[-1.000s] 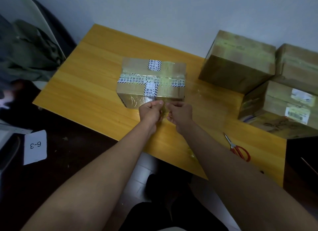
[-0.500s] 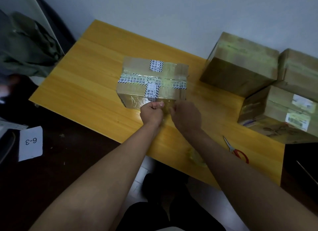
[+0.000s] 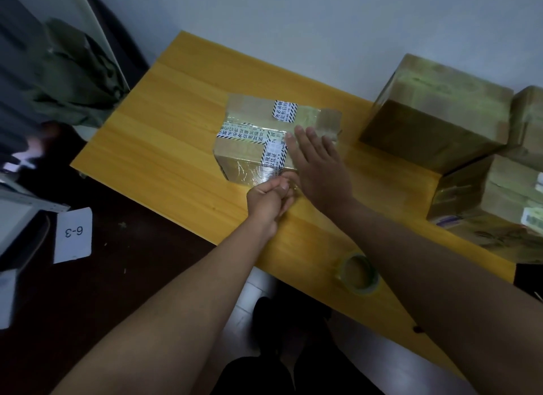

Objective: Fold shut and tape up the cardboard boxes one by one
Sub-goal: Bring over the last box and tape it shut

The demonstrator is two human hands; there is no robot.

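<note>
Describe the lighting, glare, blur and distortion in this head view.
Head view: dim, flat light, with the floor nearly black; glare on the clear tape wrapping the box front near the left hand; right hand sharp enough; motion blur smears the far left edge; wide-angle bending slants the table edges and stacked boxes; tape roll soft.

Right hand [image 3: 320, 171] lies flat, fingers spread, on the taped box [image 3: 249, 147] on the table [image 3: 164, 124]. Left hand [image 3: 271, 199] pinches clear tape at the box's near edge. Tape roll [image 3: 357, 272] sits nearby; more boxes [image 3: 435, 121] are stacked right.
</note>
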